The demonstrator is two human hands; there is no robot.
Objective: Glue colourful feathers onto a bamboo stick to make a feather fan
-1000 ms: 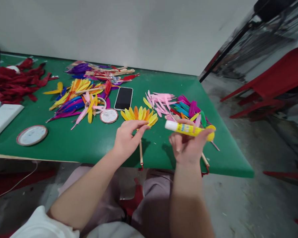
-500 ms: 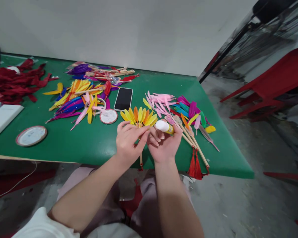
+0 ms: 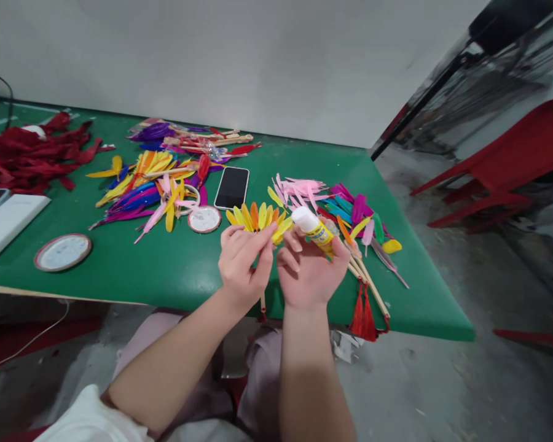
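My right hand (image 3: 309, 276), palm turned up, holds a yellow-labelled glue stick (image 3: 320, 230) with a white cap, tilted up to the left. Thumb and fingertips pressed together, my left hand (image 3: 242, 258) is closed in a pinch; what lies between them is too small to make out. Just beyond and partly behind that hand, a feather fan (image 3: 253, 216) of yellow and orange feathers spreads out. Its thin wooden handle (image 3: 263, 301) shows below, at the table's front edge. Pink feathers (image 3: 299, 189) lie past the glue stick.
On the green table (image 3: 184, 276) are a phone (image 3: 231, 188), a small round lid (image 3: 204, 219) and a larger one (image 3: 62, 252). Feather bundles (image 3: 138, 196) and dark red cloth strips (image 3: 32, 156) lie left. Wooden sticks with red tassels (image 3: 363, 313) lie right. A red chair (image 3: 502, 159) stands beyond.
My right hand has moved slightly right and turned, and the glue stick now shows more of its yellow label. The two hands' fingertips have drawn apart. The view has shifted slightly.
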